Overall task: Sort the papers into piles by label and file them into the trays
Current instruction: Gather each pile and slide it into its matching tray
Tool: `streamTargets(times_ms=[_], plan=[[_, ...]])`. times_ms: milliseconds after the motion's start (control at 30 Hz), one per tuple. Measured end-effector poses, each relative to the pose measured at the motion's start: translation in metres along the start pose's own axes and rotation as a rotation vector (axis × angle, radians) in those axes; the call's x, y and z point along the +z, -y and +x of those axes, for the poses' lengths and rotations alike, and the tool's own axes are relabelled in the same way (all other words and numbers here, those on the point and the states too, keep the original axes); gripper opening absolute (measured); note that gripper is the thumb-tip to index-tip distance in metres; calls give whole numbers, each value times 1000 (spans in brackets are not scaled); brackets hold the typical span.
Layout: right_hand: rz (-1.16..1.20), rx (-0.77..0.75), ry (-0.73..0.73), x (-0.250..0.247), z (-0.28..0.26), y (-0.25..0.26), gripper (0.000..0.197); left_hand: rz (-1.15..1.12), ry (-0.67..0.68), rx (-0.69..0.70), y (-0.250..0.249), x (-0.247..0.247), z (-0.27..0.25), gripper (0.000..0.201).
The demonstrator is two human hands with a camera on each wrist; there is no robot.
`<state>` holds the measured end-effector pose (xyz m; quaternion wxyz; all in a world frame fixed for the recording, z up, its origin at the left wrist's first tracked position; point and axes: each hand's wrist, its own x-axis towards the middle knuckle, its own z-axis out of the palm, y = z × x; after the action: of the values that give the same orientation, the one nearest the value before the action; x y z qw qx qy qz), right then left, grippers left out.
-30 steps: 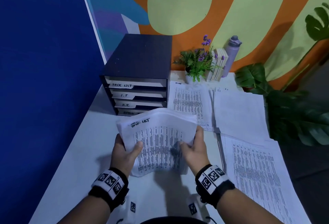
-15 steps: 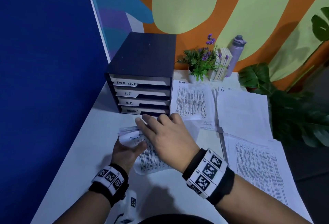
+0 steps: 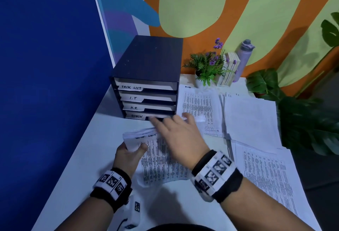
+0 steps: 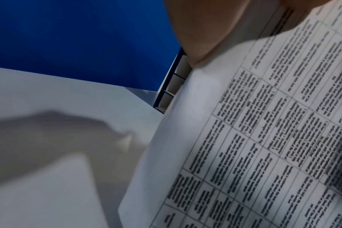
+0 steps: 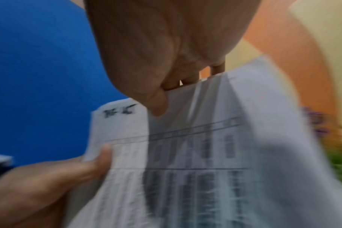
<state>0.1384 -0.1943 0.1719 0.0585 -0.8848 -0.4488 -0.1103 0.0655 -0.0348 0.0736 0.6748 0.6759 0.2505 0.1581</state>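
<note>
Lengthwise, paper stack [image 3: 161, 162] label-end toward trays [image 3: 146, 100], left fingers [image 3: 142, 147] gripping, right fingers [image 3: 170, 122] pinching.

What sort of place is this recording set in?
Likely an office desk: a tray organizer labelled Task List, I.T, H.R., Admin; printed papers on a white table; left hand and right hand hold a paper stack.

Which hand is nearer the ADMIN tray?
Right. The right hand holds the top edge of the task list papers, its fingers just before the ADMIN tray; the left hand grips their left edge, farther back.
</note>
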Motion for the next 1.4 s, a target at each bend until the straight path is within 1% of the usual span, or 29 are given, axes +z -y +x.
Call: streamTargets(times_ms=[33, 100, 133, 167, 200, 233, 267, 300, 333, 433, 467, 500, 567, 600, 633, 667, 733, 767, 833, 867, 933, 967, 1100, 1200, 1267, 1333, 1367, 1400], plan=[[-3, 65, 0, -1, -1, -14, 55, -1, -13, -2, 1, -3, 3, 17], [1, 204, 0, -3, -4, -44, 27, -14, -41, 3, -3, -7, 6, 14], [55, 270, 6, -1, -7, -57, 21, -26, -53, 6, -6, -8, 8, 14], [204, 335, -7, 2, -11, -70, 18, -39, -60, 6, -7, -9, 11, 13], [459, 420, -38, 3, -14, -77, 12, -53, -73, 0, -10, -9, 13, 13], [785, 490, -85, 6, -17, -79, 5, -66, -87, -9, -11, -9, 16, 13], [1064, 552, -150, 9, -19, -78, 10, -81, -99, -16, -14, -9, 18, 12], [1263, 574, -214, 17, -22, -77, 15, -94, -107, -22, -14, -8, 21, 12], [1331, 590, -246, 24, -26, -72, 18, -97, -115, -28, -15, -7, 23, 13], [1339, 550, -256, 46, -39, -57, 21, -96, -130, -43, -13, -4, 26, 13], [1332, 535, -241, 49, -43, -52, 25, -95, -128, -37, -12, -3, 26, 15], [1355, 503, -227, 53, -45, -49, 34, -84, -130, -35, -9, -4, 26, 20], [1397, 497, -164, 59, -48, -44, 56, -53, -130, -44, -4, -7, 25, 33], [1404, 546, -112, 62, -48, -42, 64, -30, -116, -60, -1, -8, 24, 37], [1417, 580, -71, 66, -48, -40, 67, -5, -96, -84, 2, -8, 22, 39], [1375, 626, -30, 70, -46, -39, 66, 16, -84, -109, 6, -8, 22, 40], [1288, 649, 0, 76, -41, -37, 57, 81, -87, -159, 9, -8, 23, 40], [1265, 658, -2, 78, -37, -37, 52, 124, -95, -184, 9, -7, 24, 36], [1264, 690, -8, 74, -28, -41, 46, 140, -83, -178, 5, -10, 31, 22], [1261, 718, -21, 71, -22, -44, 38, 134, -70, -165, -1, -11, 33, 22], [1259, 757, -49, 67, -8, -48, 20, 116, -47, -146, -13, -16, 38, 29], [1268, 763, -55, 69, 0, -51, 17, 85, -34, -150, -17, -20, 42, 33], [1311, 885, -80, 75, 33, -52, 21, -40, 28, -244, -26, -35, 57, 37], [1377, 979, -27, 80, 54, -51, 25, -49, 72, -323, -23, -53, 61, 35], [1390, 1022, 4, 86, 68, -52, 29, -12, 151, -363, -19, -67, 60, 39], [1388, 1049, 5, 93, 81, -56, 37, 14, 261, -393, -15, -80, 56, 51], [1384, 1062, 1, 94, 86, -58, 39, 23, 290, -400, -16, -84, 52, 51], [1387, 1071, -7, 95, 93, -60, 38, 40, 298, -396, -19, -87, 49, 45]])
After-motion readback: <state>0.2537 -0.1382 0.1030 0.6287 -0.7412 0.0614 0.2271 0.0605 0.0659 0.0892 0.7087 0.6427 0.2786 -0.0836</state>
